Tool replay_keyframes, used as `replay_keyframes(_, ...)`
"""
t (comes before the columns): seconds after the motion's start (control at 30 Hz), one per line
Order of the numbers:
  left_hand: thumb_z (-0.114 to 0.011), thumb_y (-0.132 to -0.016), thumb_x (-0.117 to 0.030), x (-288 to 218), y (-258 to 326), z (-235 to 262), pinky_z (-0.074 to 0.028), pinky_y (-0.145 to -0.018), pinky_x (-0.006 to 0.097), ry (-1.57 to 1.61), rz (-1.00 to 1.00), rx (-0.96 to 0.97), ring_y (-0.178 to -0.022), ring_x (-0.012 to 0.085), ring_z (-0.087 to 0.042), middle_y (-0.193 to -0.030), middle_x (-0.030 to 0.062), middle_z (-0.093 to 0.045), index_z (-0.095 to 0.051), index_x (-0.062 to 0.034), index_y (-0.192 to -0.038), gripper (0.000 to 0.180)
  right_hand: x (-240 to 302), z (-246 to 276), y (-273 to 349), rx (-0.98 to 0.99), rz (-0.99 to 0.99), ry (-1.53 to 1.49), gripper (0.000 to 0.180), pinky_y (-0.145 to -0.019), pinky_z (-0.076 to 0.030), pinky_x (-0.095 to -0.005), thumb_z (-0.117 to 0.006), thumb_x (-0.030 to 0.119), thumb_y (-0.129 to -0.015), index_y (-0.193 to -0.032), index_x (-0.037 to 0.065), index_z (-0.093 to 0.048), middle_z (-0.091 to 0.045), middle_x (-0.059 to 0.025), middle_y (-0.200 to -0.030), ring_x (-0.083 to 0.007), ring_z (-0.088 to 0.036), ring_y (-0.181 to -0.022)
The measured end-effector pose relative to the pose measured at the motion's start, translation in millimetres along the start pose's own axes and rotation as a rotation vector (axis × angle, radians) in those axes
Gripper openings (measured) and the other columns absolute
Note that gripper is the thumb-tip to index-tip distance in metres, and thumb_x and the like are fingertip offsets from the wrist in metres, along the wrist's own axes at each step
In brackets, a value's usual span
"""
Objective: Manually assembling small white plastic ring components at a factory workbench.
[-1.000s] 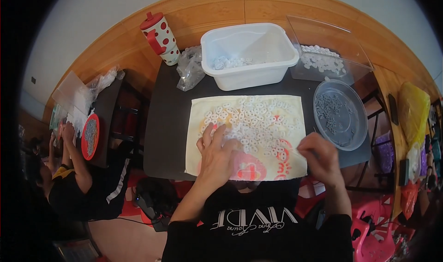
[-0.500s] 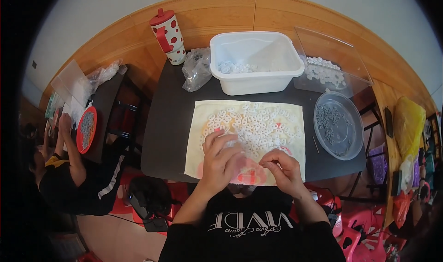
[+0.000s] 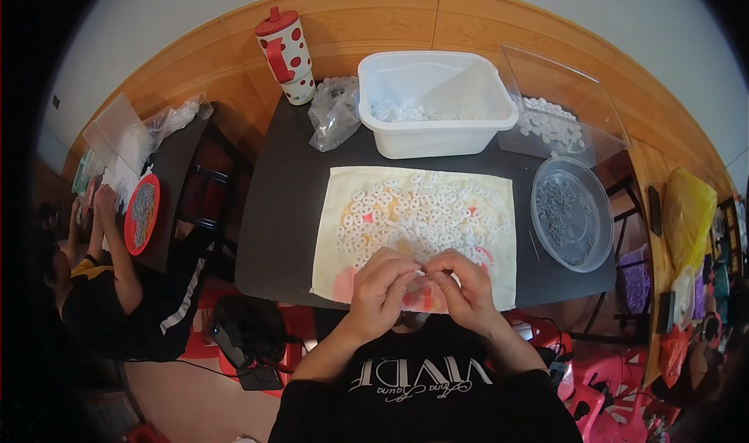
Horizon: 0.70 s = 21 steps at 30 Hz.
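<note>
My left hand (image 3: pixel 380 293) and my right hand (image 3: pixel 466 288) meet above the near edge of a pale yellow cloth (image 3: pixel 328 263) with a pink and red print. The left fingers pinch a small white plastic piece (image 3: pixel 421 272), only partly visible. My right thumb and forefinger are pressed together against it; anything else between them is too small to make out. Many loose white plastic pieces with holes (image 3: pixel 425 213) are spread over the cloth just beyond my fingers.
Behind the cloth stand a white tub (image 3: pixel 437 140) with white pieces inside and a clear box (image 3: pixel 550 127) of white parts. A round clear tub (image 3: pixel 577 259) of small grey parts sits right. A spotted tumbler (image 3: pixel 289 60) and plastic bag (image 3: pixel 335 115) stand left. Another person (image 3: pixel 117 271) works farther left.
My left hand has come down and right, off the scattered pieces, to my right hand. Both hands' fingertips now meet. The right hand has shifted slightly left.
</note>
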<state>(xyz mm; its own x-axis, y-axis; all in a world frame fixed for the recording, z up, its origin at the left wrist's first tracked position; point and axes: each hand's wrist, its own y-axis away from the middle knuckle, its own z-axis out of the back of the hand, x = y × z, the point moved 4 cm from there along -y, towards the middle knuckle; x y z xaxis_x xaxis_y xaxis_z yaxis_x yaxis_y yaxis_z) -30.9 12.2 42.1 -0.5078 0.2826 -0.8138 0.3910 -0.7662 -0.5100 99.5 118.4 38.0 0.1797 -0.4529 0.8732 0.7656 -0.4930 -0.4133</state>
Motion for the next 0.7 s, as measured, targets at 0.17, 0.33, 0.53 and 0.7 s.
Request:
replay_keyframes(0.17,-0.063,-0.089,0.004,0,2,-1,-0.052,-0.071,0.032,-0.014,-0.022,0.002,-0.082,0.0254,-0.064,-0.091,0.0146,-0.068,-0.067,0.0047,-0.097,0.008,1,-2,0,-0.005,0.035,0.048,0.013,-0.070,-0.050,-0.0347,-0.061,-0.008,-0.088,-0.099,-0.002,-0.059,-0.062,-0.0142,-0.091,-0.0297,-0.063,-0.079)
replay_keyframes(0.33,-0.063,-0.089,0.004,-1,3,-1,-0.051,-0.070,0.032,-0.016,-0.006,0.016,-0.080,0.0254,-0.064,-0.091,0.0140,-0.068,-0.066,0.0040,-0.095,0.006,3,-3,1,0.008,0.058,0.087,0.016,-0.069,-0.050,-0.0360,-0.061,-0.009,-0.087,-0.101,-0.002,-0.059,-0.062,-0.0145,-0.090,-0.0306,-0.063,-0.079)
replay_keyframes(0.53,-0.063,-0.089,0.004,1,8,-6,-0.051,-0.070,0.031,-0.045,-0.013,-0.056,-0.078,0.0252,-0.064,-0.091,0.0143,-0.069,-0.066,0.0049,-0.093,0.005,7,-9,0,-0.045,0.150,0.219,0.012,-0.065,-0.048,-0.0325,-0.060,-0.010,-0.088,-0.096,-0.001,-0.059,-0.062,-0.0134,-0.086,-0.0252,-0.062,-0.075)
replay_keyframes(0.7,-0.063,-0.090,0.005,3,10,-8,-0.050,-0.069,0.030,-0.011,0.005,-0.094,-0.078,0.0228,-0.063,-0.088,0.0131,-0.068,-0.066,0.0050,-0.093,0.005,4,-9,4,-0.050,0.100,0.165,0.012,-0.067,-0.048,-0.0296,-0.060,-0.009,-0.090,-0.099,-0.002,-0.060,-0.062,-0.0124,-0.088,-0.0218,-0.062,-0.078)
